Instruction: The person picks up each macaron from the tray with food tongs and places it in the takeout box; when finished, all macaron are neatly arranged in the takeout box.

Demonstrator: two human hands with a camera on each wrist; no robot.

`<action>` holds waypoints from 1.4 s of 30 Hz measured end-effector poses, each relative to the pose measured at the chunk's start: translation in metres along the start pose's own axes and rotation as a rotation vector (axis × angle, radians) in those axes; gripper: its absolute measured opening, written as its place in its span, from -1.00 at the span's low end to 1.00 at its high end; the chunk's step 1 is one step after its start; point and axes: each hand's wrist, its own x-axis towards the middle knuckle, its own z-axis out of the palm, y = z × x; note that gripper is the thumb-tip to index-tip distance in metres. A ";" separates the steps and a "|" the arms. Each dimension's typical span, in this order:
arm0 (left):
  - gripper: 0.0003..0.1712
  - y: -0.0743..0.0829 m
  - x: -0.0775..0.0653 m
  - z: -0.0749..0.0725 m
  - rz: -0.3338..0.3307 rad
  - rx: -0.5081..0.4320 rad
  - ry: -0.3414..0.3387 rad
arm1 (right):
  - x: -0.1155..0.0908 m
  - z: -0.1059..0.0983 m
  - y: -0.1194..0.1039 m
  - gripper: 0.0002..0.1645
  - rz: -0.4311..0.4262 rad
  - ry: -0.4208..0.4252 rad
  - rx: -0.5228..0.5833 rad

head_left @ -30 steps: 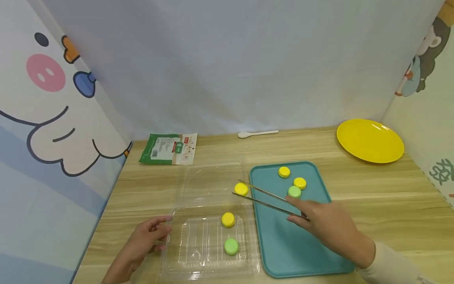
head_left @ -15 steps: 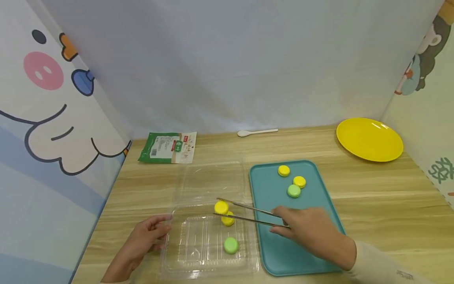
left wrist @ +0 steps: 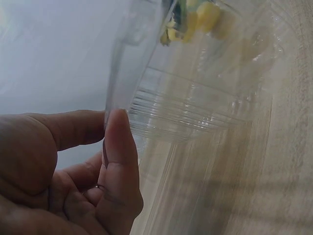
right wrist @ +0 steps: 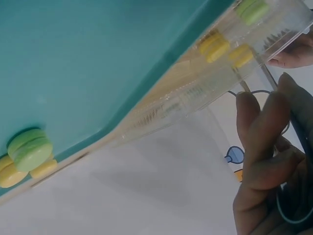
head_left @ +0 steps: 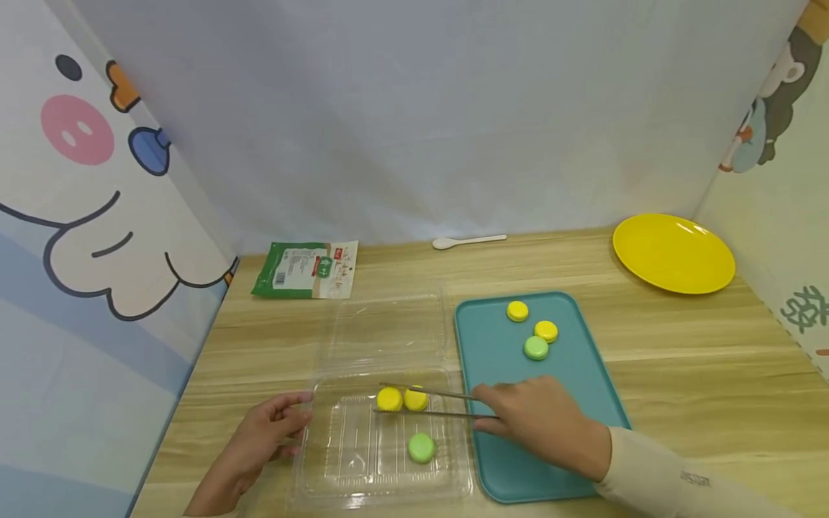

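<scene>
My right hand grips metal tongs from the right, their arms reaching level over a clear plastic clamshell box. Between the tong tips sits a yellow macaron, low in the box's base. Beside it, partly behind the tong arms, lies another yellow macaron. A green macaron rests nearer the front of the box. My left hand pinches the box's left rim, thumb on one side of the wall and a finger on the other. The clear lid lies folded back behind the base.
A teal tray right of the box bears two yellow macarons and a green one. Along the back lie a green-and-white packet, a white spoon and a yellow plate. Cloth walls close in the table.
My right hand has moved left with the tongs, carrying the yellow macaron from over the lid's right edge down into the base, left of the other yellow one. My left hand stays put.
</scene>
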 end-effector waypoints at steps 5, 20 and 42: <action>-0.42 0.001 0.000 -0.001 -0.002 -0.004 -0.003 | 0.008 0.003 -0.003 -0.65 -0.026 0.012 -0.017; -0.42 0.003 -0.003 0.001 0.002 0.008 0.001 | 0.017 0.013 -0.004 -0.62 -0.074 0.029 -0.119; -0.42 0.000 0.000 0.000 -0.006 0.012 0.007 | -0.005 -0.004 0.020 -0.58 0.043 0.145 0.065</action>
